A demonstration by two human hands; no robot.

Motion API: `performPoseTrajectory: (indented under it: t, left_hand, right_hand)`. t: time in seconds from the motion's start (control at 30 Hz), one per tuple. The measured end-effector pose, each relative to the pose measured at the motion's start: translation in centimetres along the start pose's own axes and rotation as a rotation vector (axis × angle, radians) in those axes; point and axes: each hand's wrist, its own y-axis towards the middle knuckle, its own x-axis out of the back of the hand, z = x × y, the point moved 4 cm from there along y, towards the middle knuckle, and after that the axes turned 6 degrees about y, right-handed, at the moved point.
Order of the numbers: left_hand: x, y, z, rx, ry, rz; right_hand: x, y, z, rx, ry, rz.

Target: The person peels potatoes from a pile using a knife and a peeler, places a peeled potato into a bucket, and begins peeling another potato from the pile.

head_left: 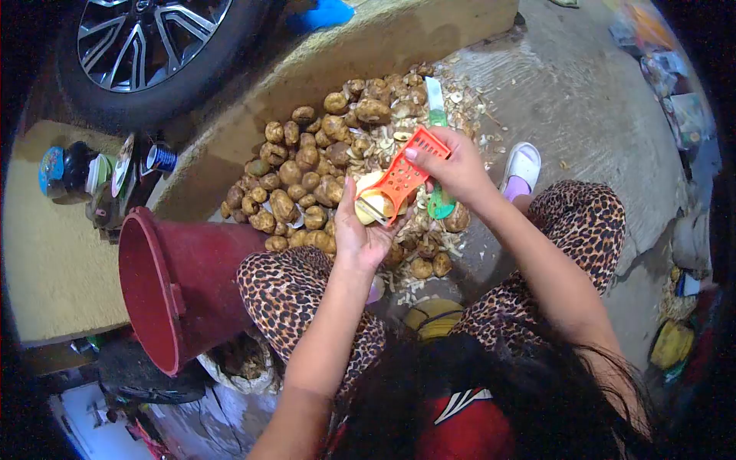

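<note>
My left hand (362,239) is closed around a pale potato (369,205), partly peeled or fully peeled; its far side is hidden. In my right hand (454,165) is an orange plastic peeler (405,178) with rows of holes, its blade end lying over the potato. Just beyond the right hand, a knife-like tool with a pale blade (435,93) and green plastic shows on either side of the fingers; the hand covers its middle. A large heap of brown unpeeled potatoes (307,159) spreads past my left hand, with peel scraps (468,103) scattered around it.
A dark red bucket (211,257) lies tipped beside my left knee. Behind the heap runs a low concrete ledge (253,115), with a car wheel (142,46) above it. A white shoe (523,165) rests on the concrete floor at right.
</note>
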Motion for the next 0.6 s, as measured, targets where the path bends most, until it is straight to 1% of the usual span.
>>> performPoseTrajectory:
  t: [0.03, 0.07, 0.17, 0.27, 0.37, 0.47, 0.6]
  left_hand:
    - [0.1, -0.1, -0.1, 0.006, -0.009, -0.042]
    - [0.2, -0.1, -0.1, 0.002, -0.003, -0.109]
    - [1.4, 0.5, -0.3, -0.028, -0.058, -0.138]
    - [1.1, -0.1, -0.6, -0.042, -0.066, -0.223]
    - [1.5, 0.2, -0.8, -0.075, -0.054, -0.236]
    - [1.6, 0.9, -0.8, -0.096, -0.024, -0.182]
    - [1.1, 1.3, -0.5, -0.094, -0.005, -0.190]
  right_hand:
    - [-0.1, -0.1, -0.2, 0.026, -0.023, -0.014]
    - [-0.1, 0.0, -0.4, 0.096, -0.007, -0.037]
    - [-0.6, -0.4, 0.0, 0.097, -0.050, -0.060]
    - [-0.9, -0.5, 0.0, 0.094, -0.037, -0.063]
    - [-0.9, -0.5, -0.1, 0.180, -0.117, -0.076]
    - [-0.2, 0.3, -1.5, 0.121, -0.104, -0.070]
    - [0.9, 1.4, -1.2, -0.001, -0.052, 0.037]
